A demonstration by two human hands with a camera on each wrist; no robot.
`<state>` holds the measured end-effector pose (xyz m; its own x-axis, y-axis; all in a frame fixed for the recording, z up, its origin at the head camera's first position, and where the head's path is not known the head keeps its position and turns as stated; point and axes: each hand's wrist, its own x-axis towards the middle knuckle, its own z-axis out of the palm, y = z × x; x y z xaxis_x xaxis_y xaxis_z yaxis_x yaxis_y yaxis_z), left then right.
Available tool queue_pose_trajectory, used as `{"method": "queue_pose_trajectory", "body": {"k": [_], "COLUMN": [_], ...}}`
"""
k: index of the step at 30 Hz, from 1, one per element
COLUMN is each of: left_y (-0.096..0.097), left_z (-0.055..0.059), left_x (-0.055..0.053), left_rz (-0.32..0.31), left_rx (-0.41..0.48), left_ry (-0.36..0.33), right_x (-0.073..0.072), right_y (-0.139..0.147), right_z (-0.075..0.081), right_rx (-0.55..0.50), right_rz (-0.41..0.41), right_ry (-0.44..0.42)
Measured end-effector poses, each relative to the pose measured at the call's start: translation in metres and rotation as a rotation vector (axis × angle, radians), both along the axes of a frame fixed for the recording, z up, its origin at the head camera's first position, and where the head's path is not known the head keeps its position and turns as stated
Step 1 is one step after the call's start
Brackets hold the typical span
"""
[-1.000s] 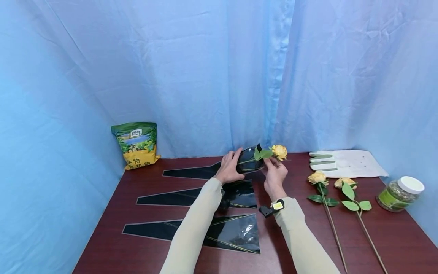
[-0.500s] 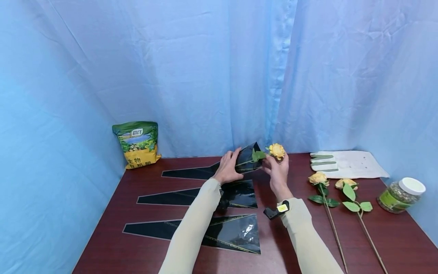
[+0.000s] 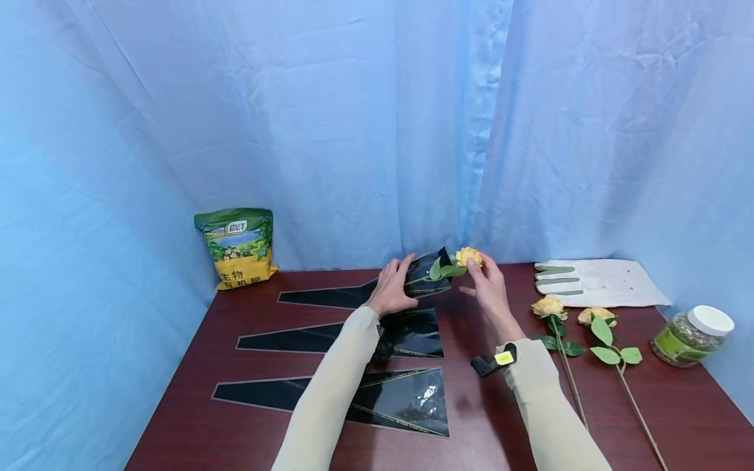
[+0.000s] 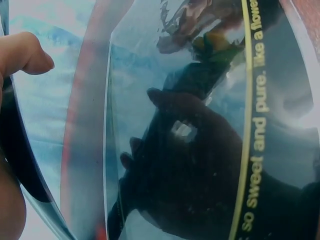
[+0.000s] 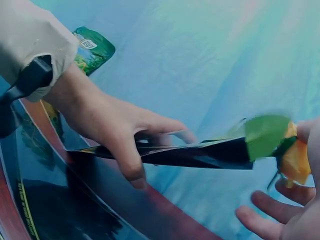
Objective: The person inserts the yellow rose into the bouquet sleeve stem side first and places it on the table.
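A yellow rose (image 3: 468, 256) lies with its stem inside a black flower sleeve (image 3: 419, 267), its bloom and green leaves (image 3: 446, 270) at the sleeve's wide mouth. My left hand (image 3: 391, 288) grips that sleeve around its middle; the right wrist view shows the thumb on one side and fingers on the other of the sleeve (image 5: 210, 156). My right hand (image 3: 491, 292) pinches the bloom (image 5: 295, 162) between thumb and forefinger, other fingers spread loosely below. Clear film with yellow lettering (image 4: 256, 130) fills the left wrist view.
Two more flat sleeves lie nearer, a middle one (image 3: 415, 330) and a front one (image 3: 406, 399). At right are two yellow roses, one (image 3: 549, 307) beside another (image 3: 596, 316), white gloves (image 3: 612, 282) and a lidded jar (image 3: 689, 335). A fertilizer bag (image 3: 238, 252) stands back left.
My right hand has shifted from beneath the bloom, near the sleeve's mouth, to the bloom's right side. The rose has moved left, closer to the sleeve. My left hand stays in place.
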<state>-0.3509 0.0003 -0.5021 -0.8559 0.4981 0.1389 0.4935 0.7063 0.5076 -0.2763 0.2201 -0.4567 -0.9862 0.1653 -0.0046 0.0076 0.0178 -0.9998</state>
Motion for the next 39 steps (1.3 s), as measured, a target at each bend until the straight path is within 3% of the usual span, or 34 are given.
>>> {"method": "queue_pose_trajectory", "body": {"k": [11,22,28,31,36,39], "left_y": [0.003,0.007,0.009,0.010,0.010,0.009], "left_z": [0.003,0.007,0.008,0.007,0.005,0.005], "left_x": [0.002,0.003,0.003,0.003,0.002,0.003], "left_rz": [-0.037,-0.040,-0.036,-0.032,-0.030,-0.029], "left_rx": [-0.005,-0.048,-0.057,-0.066,-0.087,-0.094], "left_ry": [0.018,0.039,0.039,0.049,0.078,0.082], "right_x": [-0.003,-0.004,-0.005,-0.005,-0.005,-0.004], "right_y": [0.016,0.014,0.012,0.011,0.011,0.013], "right_z": [0.007,0.006,0.003,0.006,0.007,0.009], "right_rx": [0.160,0.159,0.175,0.223,0.396,0.398], "right_rz": [0.012,0.025,0.019,0.019,-0.012,0.013], "right_ry": [0.110,0.132,0.191,0.186,0.120,0.099]}}
